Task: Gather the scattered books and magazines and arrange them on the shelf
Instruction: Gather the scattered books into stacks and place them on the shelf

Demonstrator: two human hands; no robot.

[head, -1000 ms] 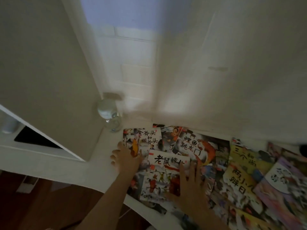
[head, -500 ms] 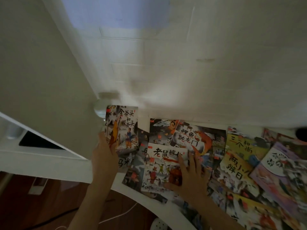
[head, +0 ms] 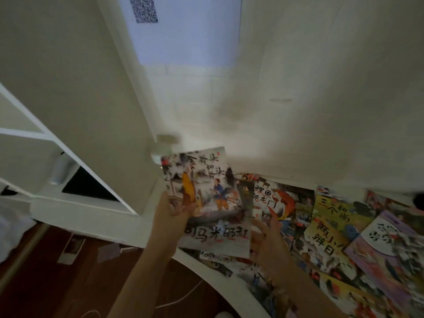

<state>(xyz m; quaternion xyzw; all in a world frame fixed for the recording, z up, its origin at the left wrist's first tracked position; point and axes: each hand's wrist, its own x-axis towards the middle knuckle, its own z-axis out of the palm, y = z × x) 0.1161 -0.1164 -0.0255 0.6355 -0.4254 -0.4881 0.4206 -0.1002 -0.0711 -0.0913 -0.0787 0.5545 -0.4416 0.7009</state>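
1. Since the earlier frame the left hand (head: 171, 215) has lifted its picture books (head: 206, 203) higher and further right, clear of the white table (head: 146, 232); they now hang in front of the spread of other books, where before they stood over the table's left end.
2. Left hand grips the lifted books at their lower left edge, thumb curled across the front cover, fingers hidden behind; at least two books sit in this grip, the front one tilted with its top leaning left, and a second one (head: 215, 239) showing below it with large black characters.
3. Right hand (head: 267, 237) lies just right of the held books, over the scattered books (head: 325, 228), fingers extended; whether it touches the held stack or a book beneath I cannot tell, the frame being blurred there.
4. Scattered books cover the table's right part, overlapping each other, reaching to the wall (head: 321, 111).
5. White shelf unit (head: 46, 134) stands at the left, just beside the table; a clear bottle (head: 160, 148) stands behind the raised books, partly hidden.
6. Dark wooden floor (head: 68, 283) shows below the table edge, with a white cable (head: 183, 297) lying on it.
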